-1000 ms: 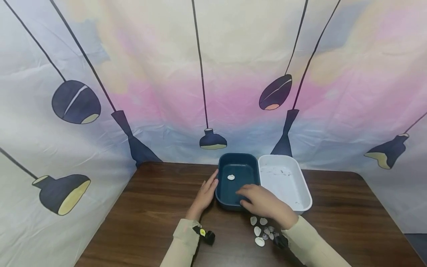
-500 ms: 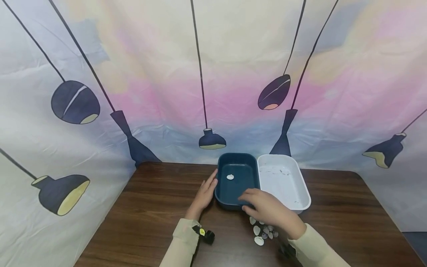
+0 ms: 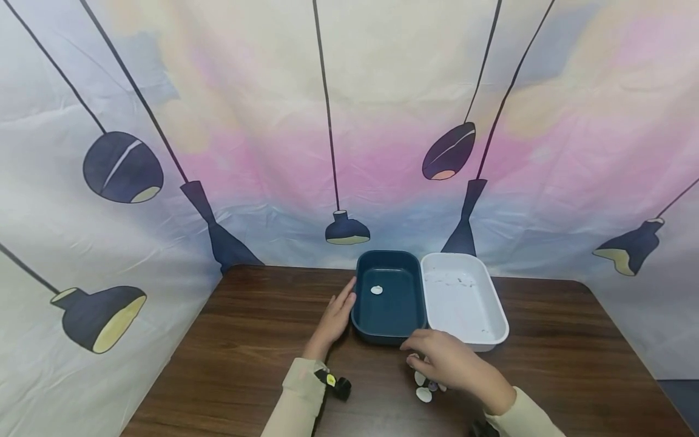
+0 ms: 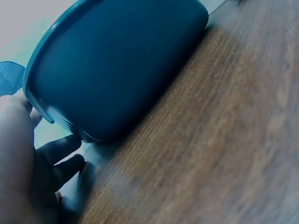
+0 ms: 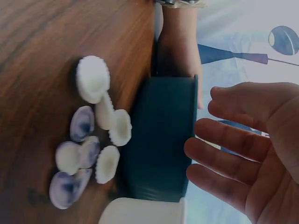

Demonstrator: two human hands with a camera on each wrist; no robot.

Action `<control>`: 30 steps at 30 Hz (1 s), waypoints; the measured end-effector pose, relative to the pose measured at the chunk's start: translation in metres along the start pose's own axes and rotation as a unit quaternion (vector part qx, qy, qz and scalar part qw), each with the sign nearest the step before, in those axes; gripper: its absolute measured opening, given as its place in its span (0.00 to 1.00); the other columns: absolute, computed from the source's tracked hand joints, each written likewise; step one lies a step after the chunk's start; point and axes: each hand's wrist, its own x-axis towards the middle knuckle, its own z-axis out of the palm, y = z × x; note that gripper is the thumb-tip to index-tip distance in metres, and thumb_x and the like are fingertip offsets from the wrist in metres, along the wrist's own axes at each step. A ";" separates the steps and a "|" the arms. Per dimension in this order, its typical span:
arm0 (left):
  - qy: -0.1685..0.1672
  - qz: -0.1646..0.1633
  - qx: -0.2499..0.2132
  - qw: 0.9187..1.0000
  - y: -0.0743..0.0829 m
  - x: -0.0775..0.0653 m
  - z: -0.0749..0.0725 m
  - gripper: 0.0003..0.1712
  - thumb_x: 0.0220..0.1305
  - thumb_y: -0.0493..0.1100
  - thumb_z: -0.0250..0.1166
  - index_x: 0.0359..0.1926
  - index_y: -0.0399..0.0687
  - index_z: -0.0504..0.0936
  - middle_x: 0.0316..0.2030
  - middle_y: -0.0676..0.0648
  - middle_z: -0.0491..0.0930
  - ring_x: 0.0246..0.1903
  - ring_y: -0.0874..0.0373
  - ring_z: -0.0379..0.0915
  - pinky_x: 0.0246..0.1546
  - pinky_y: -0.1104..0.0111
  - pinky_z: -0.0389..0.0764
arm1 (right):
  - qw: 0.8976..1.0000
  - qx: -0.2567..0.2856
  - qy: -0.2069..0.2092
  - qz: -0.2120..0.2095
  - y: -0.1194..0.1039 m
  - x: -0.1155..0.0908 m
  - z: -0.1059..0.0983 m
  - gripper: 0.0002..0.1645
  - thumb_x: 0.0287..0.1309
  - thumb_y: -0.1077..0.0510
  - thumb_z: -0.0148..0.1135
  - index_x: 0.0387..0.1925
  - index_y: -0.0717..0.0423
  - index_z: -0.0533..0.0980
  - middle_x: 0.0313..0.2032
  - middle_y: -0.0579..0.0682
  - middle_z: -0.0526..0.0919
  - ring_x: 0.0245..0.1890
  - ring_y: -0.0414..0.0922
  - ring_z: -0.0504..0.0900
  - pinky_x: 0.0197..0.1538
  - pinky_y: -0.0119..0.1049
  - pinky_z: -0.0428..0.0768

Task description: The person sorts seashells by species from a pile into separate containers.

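Flat against the left wall of a dark teal tray [image 3: 390, 315] rests my left hand [image 3: 334, 318]; in the left wrist view its fingers touch the near end of the tray. One white seashell [image 3: 377, 290] lies on the tray's floor. My right hand [image 3: 450, 361] hovers over a small pile of seashells [image 3: 423, 394] in front of the trays, covering part of it. In the right wrist view the fingers [image 5: 229, 163] are loosely bent and apart, with nothing between them. Several white ribbed shells [image 5: 92, 79] and purple-white smooth shells [image 5: 82, 123] lie there on the wood.
A white tray [image 3: 464, 303] with small dark specks inside stands against the teal tray's right side. Both sit near the back of a brown wooden table [image 3: 246, 346]. Behind hangs a pastel cloth [image 3: 273, 121] printed with lamps.
My right hand has moved from over the teal tray's front end back toward me and right, above the shell pile. The left hand stays at the tray's side.
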 end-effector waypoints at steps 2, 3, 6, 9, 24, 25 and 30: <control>0.000 -0.001 0.000 1.000 0.000 -0.001 0.000 0.34 0.87 0.59 0.42 0.84 0.54 0.58 0.81 0.46 0.58 0.79 0.41 0.53 0.79 0.39 0.36 | 1.000 0.002 0.005 0.008 0.002 -0.003 0.003 0.09 0.68 0.60 0.69 0.48 0.54 0.88 0.42 0.44 0.88 0.42 0.39 0.86 0.45 0.41 0.86; 0.000 0.000 0.000 1.000 -0.001 -0.001 0.001 0.34 0.87 0.59 0.42 0.84 0.54 0.58 0.81 0.45 0.58 0.79 0.40 0.53 0.79 0.39 0.36 | 1.000 0.003 0.008 0.012 0.003 -0.004 0.005 0.08 0.68 0.59 0.69 0.47 0.54 0.88 0.42 0.43 0.88 0.42 0.38 0.86 0.45 0.42 0.86; 0.001 0.002 0.003 1.000 -0.001 0.000 0.001 0.34 0.87 0.59 0.42 0.84 0.54 0.58 0.81 0.45 0.59 0.79 0.40 0.54 0.79 0.39 0.36 | 0.999 0.016 0.017 0.026 0.006 -0.007 0.010 0.06 0.68 0.59 0.69 0.44 0.53 0.88 0.40 0.42 0.88 0.40 0.38 0.85 0.44 0.42 0.86; 0.002 0.004 0.005 1.000 -0.001 0.000 0.001 0.33 0.87 0.58 0.42 0.84 0.53 0.58 0.81 0.45 0.59 0.79 0.40 0.54 0.79 0.38 0.36 | 0.999 0.022 0.032 0.036 0.007 -0.010 0.017 0.04 0.66 0.60 0.71 0.41 0.53 0.88 0.38 0.42 0.88 0.37 0.38 0.84 0.41 0.39 0.84; -0.003 0.004 0.010 1.000 0.002 0.000 -0.001 0.33 0.87 0.57 0.42 0.84 0.52 0.57 0.81 0.46 0.58 0.79 0.42 0.53 0.80 0.40 0.36 | 0.992 0.016 0.115 0.051 0.020 -0.020 0.046 0.09 0.58 0.61 0.78 0.40 0.55 0.86 0.37 0.43 0.85 0.36 0.37 0.81 0.38 0.35 0.82; -0.004 0.005 0.010 1.000 0.002 0.000 -0.001 0.33 0.87 0.57 0.42 0.84 0.51 0.57 0.81 0.45 0.58 0.79 0.41 0.54 0.80 0.40 0.36 | 0.991 0.016 0.117 0.056 0.020 -0.019 0.047 0.09 0.58 0.61 0.78 0.40 0.55 0.86 0.36 0.43 0.85 0.36 0.37 0.81 0.37 0.35 0.82; -0.004 0.009 0.011 1.000 0.002 0.000 -0.001 0.33 0.87 0.56 0.42 0.84 0.50 0.58 0.81 0.44 0.58 0.79 0.39 0.54 0.79 0.38 0.36 | 0.990 0.005 0.119 0.071 0.018 -0.015 0.048 0.10 0.56 0.59 0.80 0.38 0.57 0.86 0.35 0.45 0.84 0.34 0.39 0.81 0.37 0.36 0.82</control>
